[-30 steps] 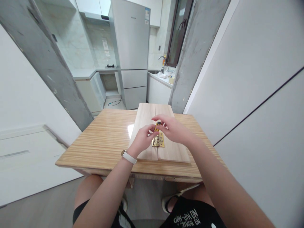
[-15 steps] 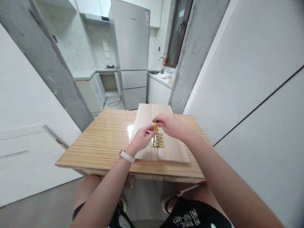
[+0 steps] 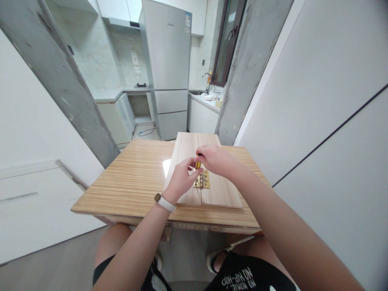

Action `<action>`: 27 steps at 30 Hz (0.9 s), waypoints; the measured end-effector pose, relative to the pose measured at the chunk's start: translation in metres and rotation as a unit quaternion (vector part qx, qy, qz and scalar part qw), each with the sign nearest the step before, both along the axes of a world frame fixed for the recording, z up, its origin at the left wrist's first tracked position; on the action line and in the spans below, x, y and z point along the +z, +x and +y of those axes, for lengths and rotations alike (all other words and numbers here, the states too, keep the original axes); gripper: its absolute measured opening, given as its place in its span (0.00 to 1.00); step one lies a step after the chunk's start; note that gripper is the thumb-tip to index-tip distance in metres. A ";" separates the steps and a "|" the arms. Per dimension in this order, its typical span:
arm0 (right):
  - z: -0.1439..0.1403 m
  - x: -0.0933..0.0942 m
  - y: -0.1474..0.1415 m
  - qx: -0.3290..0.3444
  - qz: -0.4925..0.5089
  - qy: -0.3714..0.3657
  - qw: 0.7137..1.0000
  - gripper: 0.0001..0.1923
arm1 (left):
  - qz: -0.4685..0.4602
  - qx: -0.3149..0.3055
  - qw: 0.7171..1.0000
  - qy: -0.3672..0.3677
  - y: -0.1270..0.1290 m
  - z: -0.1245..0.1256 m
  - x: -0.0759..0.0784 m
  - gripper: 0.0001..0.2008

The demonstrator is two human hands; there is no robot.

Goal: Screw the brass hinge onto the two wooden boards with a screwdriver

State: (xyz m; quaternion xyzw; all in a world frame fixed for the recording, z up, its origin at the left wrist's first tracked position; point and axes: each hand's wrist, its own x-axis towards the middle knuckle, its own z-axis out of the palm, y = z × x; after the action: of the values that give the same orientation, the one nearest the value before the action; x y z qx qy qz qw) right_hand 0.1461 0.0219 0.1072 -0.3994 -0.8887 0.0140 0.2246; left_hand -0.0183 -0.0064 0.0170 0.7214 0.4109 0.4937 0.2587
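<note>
Two pale wooden boards (image 3: pixel 183 145) lie side by side on the table, their seam running away from me. Across that seam rests a brass hinge (image 3: pixel 206 178) with several holes, partly covered by my left thumb. Above the hinge's far end stands a small yellow-and-black screwdriver (image 3: pixel 198 164), roughly upright; its tip is hidden. My right hand (image 3: pixel 214 157) is closed around its top from above. My left hand (image 3: pixel 182 176), with a white-strapped watch (image 3: pixel 166 204) at the wrist, has thumb and fingers curled about its lower part. Whether a screw is under the tip cannot be made out.
The wood-grain table (image 3: pixel 121 178) extends left of the boards. Beyond it stand a grey fridge (image 3: pixel 171 52), a counter with a sink and faucet (image 3: pixel 207 79), and an open cabinet door (image 3: pixel 125 113). White panels rise on both sides.
My left hand has shifted slightly, its wrist turning so the watch face shows more. My right fingers have turned at the top of the screwdriver. Boards and hinge stay in place.
</note>
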 end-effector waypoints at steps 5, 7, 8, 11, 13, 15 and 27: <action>-0.003 0.002 -0.001 -0.023 -0.019 -0.005 1.000 0.12 | 0.002 0.014 1.000 0.009 0.002 -0.001 -0.002 0.14; -0.006 0.004 -0.003 -0.047 -0.046 -0.011 0.998 0.13 | -0.005 0.025 1.000 0.016 0.005 -0.002 -0.002 0.13; -0.007 0.006 -0.005 -0.062 -0.063 -0.010 0.996 0.13 | -0.008 0.031 0.999 0.021 0.006 -0.003 -0.002 0.13; -0.014 0.009 -0.011 -0.112 -0.104 0.004 0.988 0.15 | -0.010 0.058 0.998 0.035 0.012 -0.005 0.000 0.07; -0.019 0.009 -0.016 -0.150 -0.120 0.009 0.981 0.17 | -0.003 0.081 0.996 0.040 0.016 -0.007 0.000 0.04; -0.023 0.007 -0.020 -0.181 -0.137 0.013 0.974 0.19 | 0.009 0.099 0.994 0.043 0.020 -0.008 0.001 0.02; -0.027 0.009 -0.014 -0.193 -0.085 -0.030 0.977 0.19 | -0.054 0.011 0.998 -0.025 0.012 0.000 -0.001 0.04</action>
State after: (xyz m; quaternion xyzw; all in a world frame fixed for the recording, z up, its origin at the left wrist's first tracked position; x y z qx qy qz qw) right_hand 0.1320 -0.0049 0.1164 -0.5697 -0.8099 -0.0374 0.1344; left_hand -0.0062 -0.0069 0.0156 0.6827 0.4166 0.5243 0.2925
